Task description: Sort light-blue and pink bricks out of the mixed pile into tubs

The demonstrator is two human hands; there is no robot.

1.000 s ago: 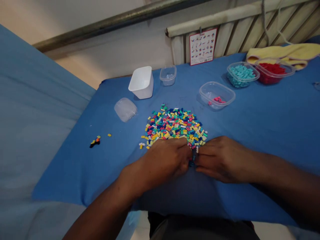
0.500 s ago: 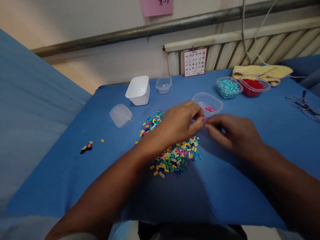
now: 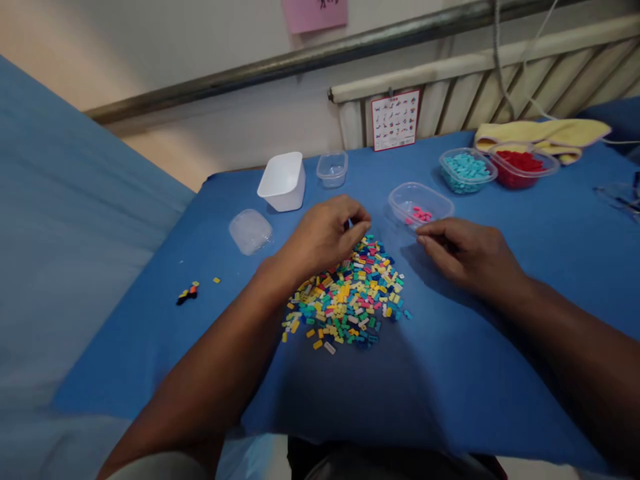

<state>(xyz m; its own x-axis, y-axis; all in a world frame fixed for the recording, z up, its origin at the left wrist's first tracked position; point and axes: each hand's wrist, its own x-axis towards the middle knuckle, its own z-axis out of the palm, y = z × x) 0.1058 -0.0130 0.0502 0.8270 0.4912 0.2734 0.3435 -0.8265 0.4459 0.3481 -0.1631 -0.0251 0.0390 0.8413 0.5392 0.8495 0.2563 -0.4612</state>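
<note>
My left hand (image 3: 330,230) hovers over the far left part of a heap of small mixed-colour toy bricks (image 3: 350,300). Its fingers are loosely curled, with a small gap between thumb and index finger, and I see nothing held there. At the near right rim of a clear plastic tub (image 3: 440,208), my right hand (image 3: 463,250) has thumb and index finger pinched together. Whatever is in that pinch is too small to make out. Several pink bricks (image 3: 420,215) lie inside the tub.
Farther back right stand a tub of turquoise bricks (image 3: 467,167) and one of red bricks (image 3: 520,163), before a yellow cloth (image 3: 550,135). A white container (image 3: 283,183), small clear tub (image 3: 332,168) and clear lid (image 3: 250,231) are back left. Joined black bricks (image 3: 187,298) lie left.
Both hands worked at the heap's near edge, then met beside the pink-brick tub. Now they are apart: my left hand has drawn back left over the heap, while my right stays by the tub.
</note>
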